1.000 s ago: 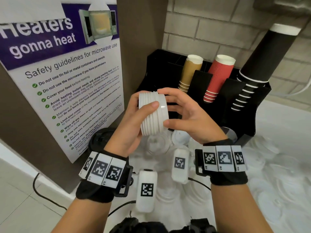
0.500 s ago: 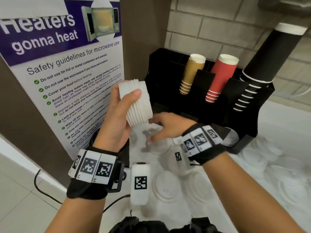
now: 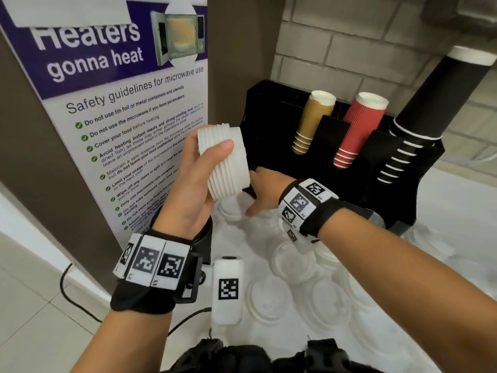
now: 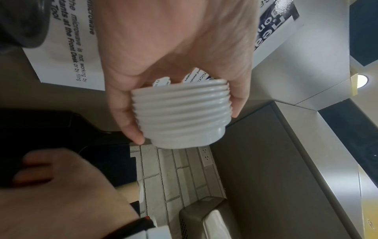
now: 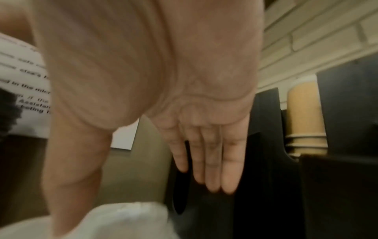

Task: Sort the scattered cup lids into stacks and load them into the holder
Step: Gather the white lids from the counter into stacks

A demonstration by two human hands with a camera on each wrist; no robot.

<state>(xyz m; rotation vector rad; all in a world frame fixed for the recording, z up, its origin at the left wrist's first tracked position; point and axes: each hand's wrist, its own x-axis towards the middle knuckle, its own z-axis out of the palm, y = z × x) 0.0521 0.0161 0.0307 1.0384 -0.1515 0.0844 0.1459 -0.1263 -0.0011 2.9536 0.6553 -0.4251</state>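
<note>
A person stood at a white counter scattered with loose cup lids. Their left hand was raised above the counter and gripped a stack of white lids, thumb on the near side and fingers curled round the far side. The stack was held tilted, roughly on its side. In the left wrist view the same stack showed about ten ridged rims nested together, clamped between thumb and fingers.

The right hand reached forward and down, below the held stack, toward the foot of a black holder at the back of the counter. In the right wrist view its fingers were straight and pressed together, thumb held apart, holding nothing. A blurred white lid lay just beneath that hand; whether the hand touched it could not be told.

The holder stood against a pale brick wall. Its slots held a brown stack of paper cups, a red ribbed stack of cups and a tall black stack of cups, all leaning backward. The slot at the holder's left end, nearest the right hand, looked dark, and its contents could not be made out.

A microwave safety poster hung on the brown panel to the left. Both wrists wore black bands carrying square black-and-white markers.
</note>
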